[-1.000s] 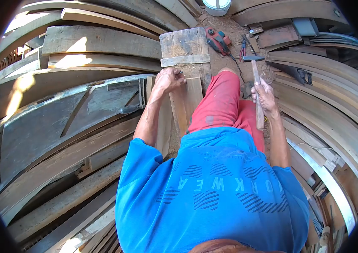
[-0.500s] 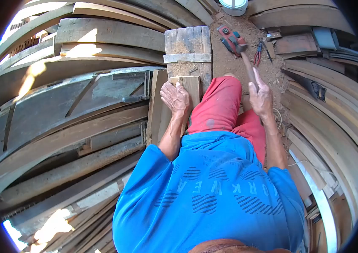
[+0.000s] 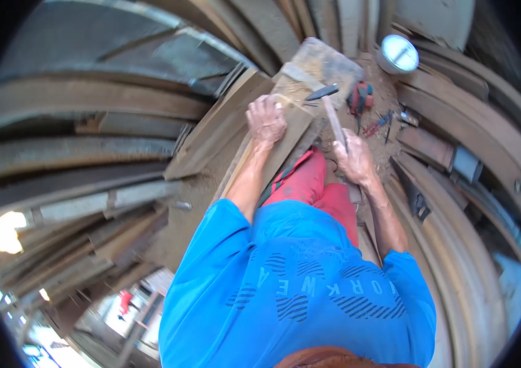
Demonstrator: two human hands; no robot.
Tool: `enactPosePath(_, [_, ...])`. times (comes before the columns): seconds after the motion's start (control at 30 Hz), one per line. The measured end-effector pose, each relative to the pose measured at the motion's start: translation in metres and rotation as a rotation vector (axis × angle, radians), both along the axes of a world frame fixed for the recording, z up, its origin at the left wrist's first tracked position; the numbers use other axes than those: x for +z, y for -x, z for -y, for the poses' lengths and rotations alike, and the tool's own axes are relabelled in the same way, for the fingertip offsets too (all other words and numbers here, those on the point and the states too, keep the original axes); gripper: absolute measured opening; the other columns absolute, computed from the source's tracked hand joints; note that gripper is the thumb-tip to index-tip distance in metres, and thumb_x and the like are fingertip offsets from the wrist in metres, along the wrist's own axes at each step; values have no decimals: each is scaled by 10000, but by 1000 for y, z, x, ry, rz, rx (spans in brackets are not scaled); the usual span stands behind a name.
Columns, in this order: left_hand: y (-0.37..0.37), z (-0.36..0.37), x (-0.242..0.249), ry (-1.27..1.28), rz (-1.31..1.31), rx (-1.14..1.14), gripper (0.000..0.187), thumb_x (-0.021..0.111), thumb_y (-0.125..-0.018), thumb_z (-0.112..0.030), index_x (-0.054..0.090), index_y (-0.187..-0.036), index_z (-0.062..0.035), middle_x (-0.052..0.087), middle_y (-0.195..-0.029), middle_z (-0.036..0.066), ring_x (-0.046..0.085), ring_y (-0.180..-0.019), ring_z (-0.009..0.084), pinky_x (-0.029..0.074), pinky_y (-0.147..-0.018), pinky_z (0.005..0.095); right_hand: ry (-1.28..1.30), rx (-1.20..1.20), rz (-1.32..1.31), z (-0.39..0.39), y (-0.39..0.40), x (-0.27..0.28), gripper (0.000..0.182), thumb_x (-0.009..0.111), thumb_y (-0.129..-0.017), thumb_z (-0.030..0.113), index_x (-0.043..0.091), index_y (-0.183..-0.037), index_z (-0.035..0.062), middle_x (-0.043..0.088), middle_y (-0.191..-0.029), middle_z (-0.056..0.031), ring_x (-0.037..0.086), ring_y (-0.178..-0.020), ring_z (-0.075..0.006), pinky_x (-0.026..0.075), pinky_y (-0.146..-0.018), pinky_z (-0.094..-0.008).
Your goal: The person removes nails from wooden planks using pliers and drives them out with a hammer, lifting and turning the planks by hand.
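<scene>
The right hand point(image 3: 354, 158) is closed around the handle of the hammer point(image 3: 332, 113), whose head is up over the near part of the worn plank point(image 3: 340, 66). The left hand point(image 3: 266, 119) rests on the end of the board point(image 3: 289, 136), fingers bent; whether they pinch anything cannot be told. The board lies beside the person's left leg. Beyond the hammer are a red tool point(image 3: 361, 98), pliers point(image 3: 376, 127) and a white bucket point(image 3: 397, 55).
</scene>
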State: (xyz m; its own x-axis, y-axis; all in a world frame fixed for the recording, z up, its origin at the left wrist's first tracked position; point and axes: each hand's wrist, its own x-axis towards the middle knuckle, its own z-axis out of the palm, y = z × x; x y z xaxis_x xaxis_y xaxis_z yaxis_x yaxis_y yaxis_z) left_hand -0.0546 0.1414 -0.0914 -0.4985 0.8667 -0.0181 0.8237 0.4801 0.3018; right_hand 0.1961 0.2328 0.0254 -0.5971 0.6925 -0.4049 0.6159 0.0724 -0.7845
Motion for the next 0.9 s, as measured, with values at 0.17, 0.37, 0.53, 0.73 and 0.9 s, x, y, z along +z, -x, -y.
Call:
enactPosePath(0.17, [3, 1, 6, -21, 13, 76, 306, 589, -943, -294, 663, -1160, -92, 631, -1225, 129, 575, -1072, 331, 448, -891, 507, -210, 150, -110, -30, 46, 29, 549, 516, -937, 111, 472, -1445, -95, 644, -1270, -320, 656, -1172, -417, 494, -1043, -436])
enactPosePath(0.37, [1, -2, 18, -24, 134, 169, 266, 588, -950, -297, 666, -1124, -111, 651, -1171, 113, 581, -1045, 331, 443, -881, 513, 203, 154, 78, -30, 52, 68, 604, 476, -1011, 70, 339, -1598, 45, 621, -1246, -203, 627, -1084, -249, 500, -946, -354])
enactPosePath(0.53, [-4, -3, -2, -112, 133, 252, 281, 574, -965, -317, 653, -1154, -124, 679, -1112, 104, 598, -1022, 336, 442, -881, 514, 194, 275, 246, -41, 61, 80, 654, 495, -998, 85, 293, -1619, 63, 564, -1446, -283, 674, -1113, -341, 503, -991, -420])
enactPosePath(0.73, [1, -4, 7, 1, 240, 278, 324, 532, -1001, -372, 636, -1175, -120, 680, -1177, 116, 591, -1110, 334, 427, -958, 536, 41, 452, 371, -56, 79, 85, 651, 524, -997, 99, 303, -1609, 68, 657, -1170, -355, 667, -1066, -487, 525, -914, -487])
enactPosePath(0.9, [1, -4, 8, -13, 210, 293, 313, 580, -968, -333, 641, -1206, -140, 678, -1164, 87, 601, -1075, 323, 447, -904, 520, -66, 444, 271, -49, 83, 91, 646, 523, -996, 83, 327, -1611, 100, 675, -1092, -309, 705, -953, -359, 527, -911, -447])
